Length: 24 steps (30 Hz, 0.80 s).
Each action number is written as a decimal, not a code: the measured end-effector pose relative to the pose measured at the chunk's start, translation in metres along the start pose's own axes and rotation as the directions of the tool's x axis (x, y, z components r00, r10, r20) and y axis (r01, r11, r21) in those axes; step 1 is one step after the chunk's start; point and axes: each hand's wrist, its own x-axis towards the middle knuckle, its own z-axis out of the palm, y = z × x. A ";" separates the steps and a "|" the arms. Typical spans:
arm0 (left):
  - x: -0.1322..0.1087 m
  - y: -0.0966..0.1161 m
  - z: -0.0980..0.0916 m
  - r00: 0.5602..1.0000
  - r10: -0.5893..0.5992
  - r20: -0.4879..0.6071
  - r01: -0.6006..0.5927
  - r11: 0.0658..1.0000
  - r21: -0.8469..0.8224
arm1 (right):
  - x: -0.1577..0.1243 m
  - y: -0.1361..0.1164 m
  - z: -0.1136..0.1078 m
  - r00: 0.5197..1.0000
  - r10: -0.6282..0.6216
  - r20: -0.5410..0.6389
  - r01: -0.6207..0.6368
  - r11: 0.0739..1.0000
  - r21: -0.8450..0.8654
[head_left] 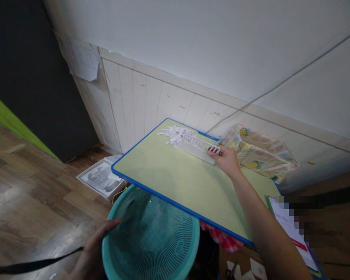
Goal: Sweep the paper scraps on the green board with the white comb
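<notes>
My right hand (226, 160) is closed on one end of a white plastic tray with slots (195, 149), which stands on its edge on the yellow-green table (175, 179). Against the tray's far end lies a pile of white paper scraps (175, 134). My left hand (97, 241) grips the rim of a teal plastic basket (151, 237), its thumb over the edge and its other fingers hidden behind the wall. The basket is tilted below the table's blue front edge, and no scraps show inside it.
A patterned cloth (259, 149) lies at the table's back right. A paper sheet (291, 229) rests at the right end. Below are a red checked cloth (221, 237), scissors (231, 272) and paper pieces. A white box (100, 179) sits on the floor, left.
</notes>
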 end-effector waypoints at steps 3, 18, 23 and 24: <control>0.000 0.000 0.000 1.000 -0.013 0.000 0.013 1.000 -0.007 | 0.003 0.001 0.000 0.998 0.006 -0.055 -0.009 0.998 -0.055; -0.006 0.002 0.007 1.000 -0.014 -0.015 0.013 1.000 -0.028 | 0.017 -0.029 0.018 0.990 -0.104 0.096 0.114 0.988 -0.100; -0.002 0.001 0.001 1.000 -0.002 -0.017 0.002 1.000 0.006 | 0.022 -0.017 0.003 0.995 -0.087 0.056 0.093 0.991 -0.102; -0.001 0.001 0.000 1.000 0.000 -0.011 0.000 1.000 0.014 | 0.024 -0.014 0.002 0.996 -0.079 0.041 0.083 0.990 -0.117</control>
